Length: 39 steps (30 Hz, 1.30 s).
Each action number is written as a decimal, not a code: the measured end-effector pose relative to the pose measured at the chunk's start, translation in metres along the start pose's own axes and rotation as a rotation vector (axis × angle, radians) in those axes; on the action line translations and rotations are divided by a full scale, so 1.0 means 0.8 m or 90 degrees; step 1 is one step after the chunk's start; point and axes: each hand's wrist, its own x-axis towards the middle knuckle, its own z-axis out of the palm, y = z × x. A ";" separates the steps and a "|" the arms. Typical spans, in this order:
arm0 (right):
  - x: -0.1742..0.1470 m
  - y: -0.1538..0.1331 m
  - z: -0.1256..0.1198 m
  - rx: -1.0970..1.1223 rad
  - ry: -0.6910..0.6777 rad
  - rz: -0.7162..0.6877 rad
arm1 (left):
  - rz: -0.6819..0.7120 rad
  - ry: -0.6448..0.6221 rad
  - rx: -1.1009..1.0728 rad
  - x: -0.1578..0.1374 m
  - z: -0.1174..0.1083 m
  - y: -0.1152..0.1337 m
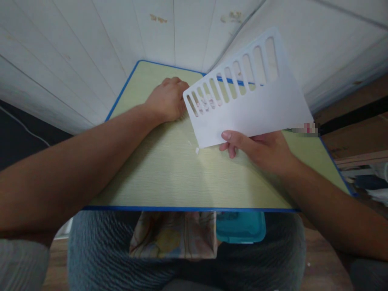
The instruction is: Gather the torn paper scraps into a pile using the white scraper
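My right hand (263,149) holds a white sheet (242,111) by its lower edge, thumb on top and fingers underneath. The sheet is tilted above the table and has a row of long rounded slots that grow from left to right. My left hand (169,99) lies on the table by the sheet's left corner, its fingers curled; the fingertips and anything in them are hidden. Small pale pieces with pinkish marks (207,103) show through the left slots. A tiny white scrap (197,150) lies below the sheet's lower left corner.
The pale yellow-green table (169,178) has a blue rim and stands against white plank walls (91,36). Below its front edge are a patterned fabric container (172,238) and a turquoise plastic box (242,228). A cable runs down the wall. Cardboard boxes (357,133) stand at right.
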 end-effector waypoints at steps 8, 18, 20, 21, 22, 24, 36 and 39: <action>0.002 0.010 0.002 -0.019 -0.055 -0.016 | -0.007 0.030 -0.006 0.002 -0.001 0.000; 0.003 0.003 -0.046 0.024 -0.342 -0.002 | -0.055 0.045 -0.028 0.001 0.000 0.005; 0.001 0.001 -0.049 0.050 -0.397 0.029 | -0.051 0.051 -0.024 0.002 0.000 0.005; 0.000 -0.001 -0.050 0.065 -0.423 0.044 | -0.052 0.056 -0.024 0.002 0.001 0.006; 0.000 -0.002 -0.050 0.079 -0.444 0.059 | -0.054 0.060 -0.022 0.003 0.001 0.006; -0.001 -0.004 -0.052 0.095 -0.476 0.075 | -0.060 0.057 -0.016 0.003 0.000 0.008; 0.000 -0.007 -0.049 0.072 -0.407 0.060 | -0.058 0.061 -0.013 0.004 0.002 0.004; -0.001 -0.006 -0.051 0.095 -0.457 0.062 | -0.058 0.064 -0.015 0.005 0.004 0.002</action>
